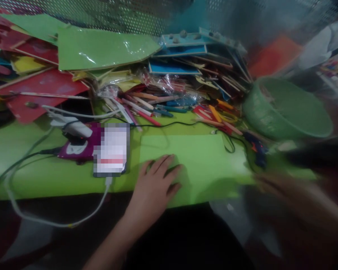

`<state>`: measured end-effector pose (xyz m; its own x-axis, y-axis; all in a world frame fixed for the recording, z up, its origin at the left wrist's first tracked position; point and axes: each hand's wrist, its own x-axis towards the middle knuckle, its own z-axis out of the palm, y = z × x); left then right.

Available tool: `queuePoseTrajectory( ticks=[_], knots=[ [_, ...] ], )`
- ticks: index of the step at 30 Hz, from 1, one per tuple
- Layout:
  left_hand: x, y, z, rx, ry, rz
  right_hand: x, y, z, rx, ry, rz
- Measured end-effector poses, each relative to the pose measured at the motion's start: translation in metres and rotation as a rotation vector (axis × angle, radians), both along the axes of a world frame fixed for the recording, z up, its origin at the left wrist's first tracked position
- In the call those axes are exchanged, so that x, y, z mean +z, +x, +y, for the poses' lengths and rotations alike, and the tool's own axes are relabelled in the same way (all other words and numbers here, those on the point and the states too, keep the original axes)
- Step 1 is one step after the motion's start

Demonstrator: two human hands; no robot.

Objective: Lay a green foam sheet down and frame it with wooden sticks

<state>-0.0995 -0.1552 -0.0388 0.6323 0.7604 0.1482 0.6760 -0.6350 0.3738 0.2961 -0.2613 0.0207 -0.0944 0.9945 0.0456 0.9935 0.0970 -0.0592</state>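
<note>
My left hand (pixel 154 183) lies flat on a light green sheet (pixel 202 157), its fingers spread and pointing forward. Off the sheet's right side, my right hand (pixel 287 191) is smeared by motion at the table's front edge. Its fingers are too blurred to read, and I cannot make out anything in it. Closest to that hand is a dark blue glue gun (pixel 256 150), with a black cord running left from it across the table.
Left of the sheet lie a phone (pixel 112 150) on a white cable and a purple power strip (pixel 87 148) with plugs. Pens (pixel 142 108), colored boards (pixel 101 50) and plastic wrapping pile up at the back. A green basin (pixel 287 108) stands at the right.
</note>
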Motion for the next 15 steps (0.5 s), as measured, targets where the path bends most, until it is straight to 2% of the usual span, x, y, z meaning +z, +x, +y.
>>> queuePoseTrajectory(
  ticks=[3, 5, 7, 11, 15],
  knots=[
    [0.001, 0.004, 0.003, 0.014, 0.019, -0.009, 0.010, -0.035, 0.049, 0.012, 0.066, 0.034],
    [-0.001, 0.006, 0.005, 0.011, 0.030, 0.005, 0.005, -0.057, 0.085, 0.113, 0.040, 0.075],
    [-0.004, 0.006, 0.006, 0.001, 0.031, 0.024, -0.006, -0.070, 0.113, 0.199, -0.003, 0.092],
    [-0.008, 0.007, 0.008, 0.004, 0.030, 0.030, -0.035, -0.070, 0.146, 0.268, -0.061, 0.033],
    [-0.007, 0.013, 0.012, 0.004, 0.034, 0.023, -0.051, -0.052, 0.165, 0.181, -0.018, -0.084]
  ],
)
